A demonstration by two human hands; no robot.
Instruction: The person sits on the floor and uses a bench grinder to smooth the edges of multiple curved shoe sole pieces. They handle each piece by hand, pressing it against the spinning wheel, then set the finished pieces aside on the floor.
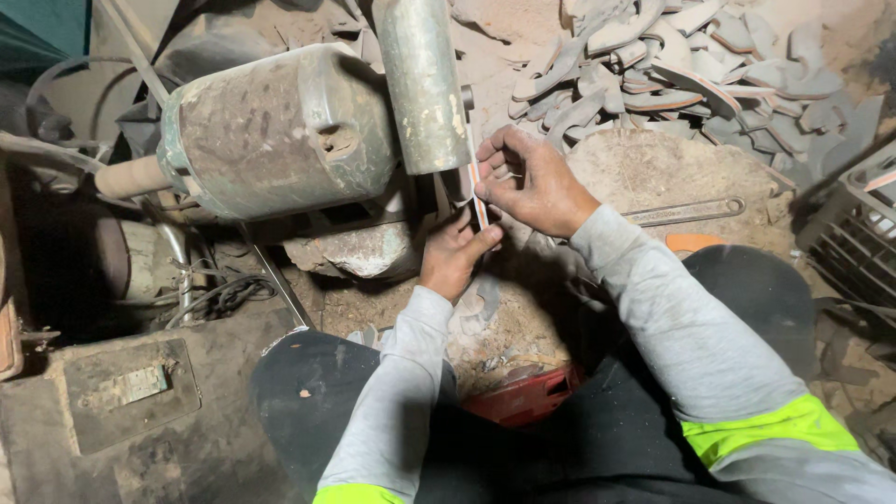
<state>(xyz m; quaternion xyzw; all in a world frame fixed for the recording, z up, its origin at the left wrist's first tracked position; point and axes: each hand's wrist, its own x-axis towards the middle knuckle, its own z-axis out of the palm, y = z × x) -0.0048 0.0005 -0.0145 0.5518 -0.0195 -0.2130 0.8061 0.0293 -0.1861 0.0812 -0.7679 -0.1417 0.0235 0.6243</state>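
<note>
Both my hands hold a thin grey sole piece with an orange edge (479, 194) upright against the side of a dusty grinding wheel housing (425, 84). My right hand (532, 182) grips its upper part with fingers curled around it. My left hand (455, 254) pinches its lower end from below. The wheel belongs to a large worn motor (280, 131) on my left.
A heap of several grey sole pieces (672, 65) lies at the back right. A long metal wrench (686, 212) rests on a dusty block beside my right arm. A dark crate (854, 233) stands at right, a red object (523, 397) between my knees, cables (219, 294) at left.
</note>
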